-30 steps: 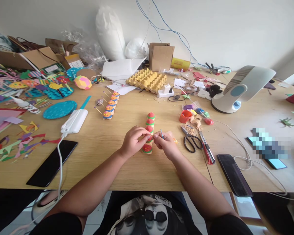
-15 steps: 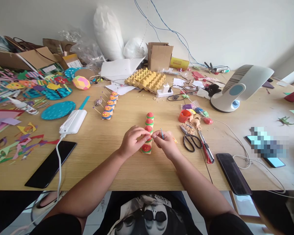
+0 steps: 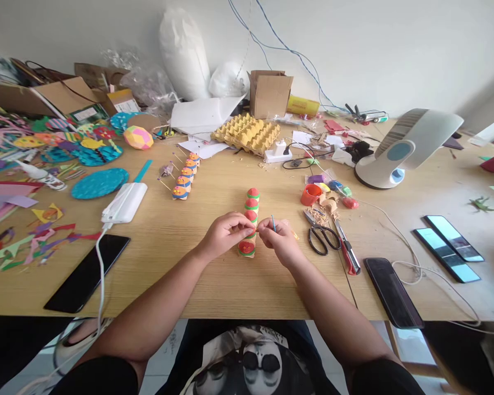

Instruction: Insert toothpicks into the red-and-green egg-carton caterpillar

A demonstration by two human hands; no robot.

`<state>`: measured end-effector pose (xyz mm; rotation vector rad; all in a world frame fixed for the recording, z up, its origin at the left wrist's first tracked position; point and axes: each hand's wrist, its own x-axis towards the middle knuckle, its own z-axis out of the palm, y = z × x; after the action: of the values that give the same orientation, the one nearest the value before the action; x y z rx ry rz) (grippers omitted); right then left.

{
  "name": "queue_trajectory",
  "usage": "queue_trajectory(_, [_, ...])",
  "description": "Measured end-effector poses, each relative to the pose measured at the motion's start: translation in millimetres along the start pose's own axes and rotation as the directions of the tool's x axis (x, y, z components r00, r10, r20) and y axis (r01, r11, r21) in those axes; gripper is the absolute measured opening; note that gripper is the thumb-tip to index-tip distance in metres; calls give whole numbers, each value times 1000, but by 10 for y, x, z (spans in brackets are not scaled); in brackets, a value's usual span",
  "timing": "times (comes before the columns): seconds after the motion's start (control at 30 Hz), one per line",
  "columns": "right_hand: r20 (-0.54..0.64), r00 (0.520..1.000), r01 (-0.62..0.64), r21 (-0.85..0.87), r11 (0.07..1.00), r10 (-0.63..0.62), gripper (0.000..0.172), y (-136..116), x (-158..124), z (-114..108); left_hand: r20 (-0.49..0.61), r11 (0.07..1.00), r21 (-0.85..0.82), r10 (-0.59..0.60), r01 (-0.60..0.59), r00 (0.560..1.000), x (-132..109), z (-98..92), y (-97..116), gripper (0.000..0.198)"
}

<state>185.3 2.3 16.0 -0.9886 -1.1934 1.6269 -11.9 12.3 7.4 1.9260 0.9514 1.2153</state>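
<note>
A caterpillar made from an egg-carton strip (image 3: 247, 248), with red domes, green bands and a drawn face at the near end, lies on the table in front of me. Over its middle, my left hand (image 3: 226, 233) is closed in a pinch; whatever lies between its fingertips is too small to make out. Close beside it, on the right, my right hand (image 3: 280, 240) is closed too, with a thin blue stick (image 3: 273, 221) poking up from its fingers. The fingertips hide part of the caterpillar.
Scissors (image 3: 323, 237), a utility knife (image 3: 348, 249) and a red cup (image 3: 311, 194) lie on the right, near phones (image 3: 393, 291). To the left are an orange-and-blue caterpillar (image 3: 182, 191), a power bank (image 3: 125, 203) and paper scraps. A yellow egg tray (image 3: 247, 134) sits behind.
My hands have drawn slightly apart; the fingertips nearly met before, and now a small gap shows between them. The caterpillar stays in place.
</note>
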Motion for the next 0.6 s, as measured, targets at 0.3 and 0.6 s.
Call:
queue_trajectory(0.3, [22,1000,3,7,1000,-3,28,4,0,9,2,998,29,56,-56,998,-8,-12,-8,10])
queue_trajectory(0.6, [25,1000,-2,12,1000,2,30,30,15,-2,-12,983,101,156,-154,988,10,-12,2,9])
